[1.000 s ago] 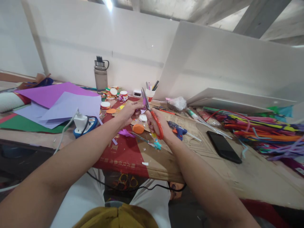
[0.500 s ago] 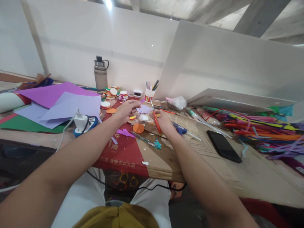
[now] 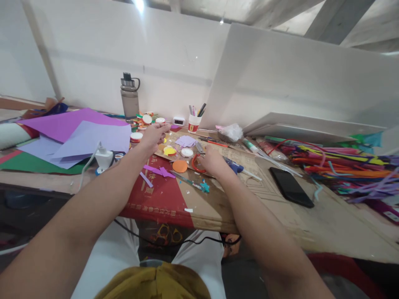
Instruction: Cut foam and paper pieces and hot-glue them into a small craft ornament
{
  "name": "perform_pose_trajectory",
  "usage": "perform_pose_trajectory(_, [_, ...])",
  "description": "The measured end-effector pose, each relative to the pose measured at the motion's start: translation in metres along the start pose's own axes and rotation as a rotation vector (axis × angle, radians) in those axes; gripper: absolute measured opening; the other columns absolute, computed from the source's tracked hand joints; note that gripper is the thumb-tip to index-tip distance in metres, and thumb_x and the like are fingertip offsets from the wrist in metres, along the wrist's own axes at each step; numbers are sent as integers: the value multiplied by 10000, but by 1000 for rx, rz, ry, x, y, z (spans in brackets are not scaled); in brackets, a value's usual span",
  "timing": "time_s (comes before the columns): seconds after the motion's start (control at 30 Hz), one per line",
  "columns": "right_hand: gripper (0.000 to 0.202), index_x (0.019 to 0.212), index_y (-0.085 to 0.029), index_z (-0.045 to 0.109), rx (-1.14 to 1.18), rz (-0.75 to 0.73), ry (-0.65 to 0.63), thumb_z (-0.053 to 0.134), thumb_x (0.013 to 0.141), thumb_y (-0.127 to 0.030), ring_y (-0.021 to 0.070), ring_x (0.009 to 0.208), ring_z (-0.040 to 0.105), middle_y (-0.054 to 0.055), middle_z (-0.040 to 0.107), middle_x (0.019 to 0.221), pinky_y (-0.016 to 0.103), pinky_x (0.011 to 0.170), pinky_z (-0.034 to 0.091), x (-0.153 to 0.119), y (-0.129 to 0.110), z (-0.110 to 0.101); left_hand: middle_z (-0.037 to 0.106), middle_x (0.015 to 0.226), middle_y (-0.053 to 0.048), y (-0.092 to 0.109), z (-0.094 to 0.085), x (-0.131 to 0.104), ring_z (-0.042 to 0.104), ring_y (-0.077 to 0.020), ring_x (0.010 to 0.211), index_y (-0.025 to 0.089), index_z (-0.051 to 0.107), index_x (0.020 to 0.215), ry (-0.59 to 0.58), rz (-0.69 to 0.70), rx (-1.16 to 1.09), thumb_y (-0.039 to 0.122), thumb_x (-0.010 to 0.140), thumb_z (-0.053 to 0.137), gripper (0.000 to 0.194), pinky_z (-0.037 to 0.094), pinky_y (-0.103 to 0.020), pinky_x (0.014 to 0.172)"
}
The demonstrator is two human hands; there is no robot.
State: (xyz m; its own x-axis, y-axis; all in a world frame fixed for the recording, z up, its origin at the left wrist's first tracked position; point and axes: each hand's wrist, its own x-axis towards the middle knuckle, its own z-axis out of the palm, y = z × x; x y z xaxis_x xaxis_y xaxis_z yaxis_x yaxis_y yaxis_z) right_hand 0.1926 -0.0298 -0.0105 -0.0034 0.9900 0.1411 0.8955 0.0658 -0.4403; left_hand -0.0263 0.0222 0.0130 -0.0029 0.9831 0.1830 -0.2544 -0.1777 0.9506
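Observation:
My left hand point(image 3: 153, 139) reaches over the far part of the table with its fingers stretched out; nothing is visible between them. Just beyond the fingertips lies a small purple paper piece point(image 3: 175, 126). Scissors with an orange-red handle point(image 3: 197, 164) are low at the tabletop, and my right hand point(image 3: 213, 161) is closed at the handle, its fingertips partly hidden. Left of the scissors are a white round disc point(image 3: 187, 153), a yellow-topped round piece point(image 3: 170, 151) and an orange paper disc point(image 3: 180, 166). Lilac paper pieces point(image 3: 186, 141) lie behind them.
A blue glue gun point(image 3: 235, 167) rests beside my right wrist, with a black phone point(image 3: 290, 187) further right. Pipe cleaners point(image 3: 349, 166) pile up at the right. A bottle point(image 3: 129, 99) and pen cup point(image 3: 194, 123) stand at the back. Purple sheets point(image 3: 93, 137) cover the left.
My left hand has moved left, away from the scissors, and its fingers have straightened. My right hand has lowered the scissors from upright down to the tabletop.

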Motion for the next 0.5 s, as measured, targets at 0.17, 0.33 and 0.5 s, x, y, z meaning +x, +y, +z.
perform_pose_trajectory(0.17, [267, 1001, -115, 667, -335, -29, -114, 548, 894, -329, 331, 1021, 635, 229, 678, 1060, 373, 803, 455, -6, -9, -8, 549, 656, 6, -3, 7, -5, 296, 2, 396, 123, 544, 688, 31, -26, 103, 222, 756, 685, 186, 162, -141, 347])
perform_pose_trajectory(0.33, [258, 1025, -116, 688, -403, -86, 14, 522, 913, -277, 319, 988, 633, 229, 678, 1040, 369, 778, 441, -15, -26, -10, 553, 644, 13, -1, 6, -5, 297, -4, 393, 135, 558, 709, 49, -44, 82, 220, 757, 682, 158, 168, -143, 352])
perform_pose_trajectory(0.5, [259, 1082, -183, 678, -176, -390, 43, 475, 932, -240, 216, 977, 613, 120, 681, 1068, 296, 830, 416, -5, -44, -1, 557, 638, 16, 2, 3, -5, 307, -9, 405, 138, 562, 700, 110, -27, 68, 196, 735, 685, 141, 172, -150, 366])
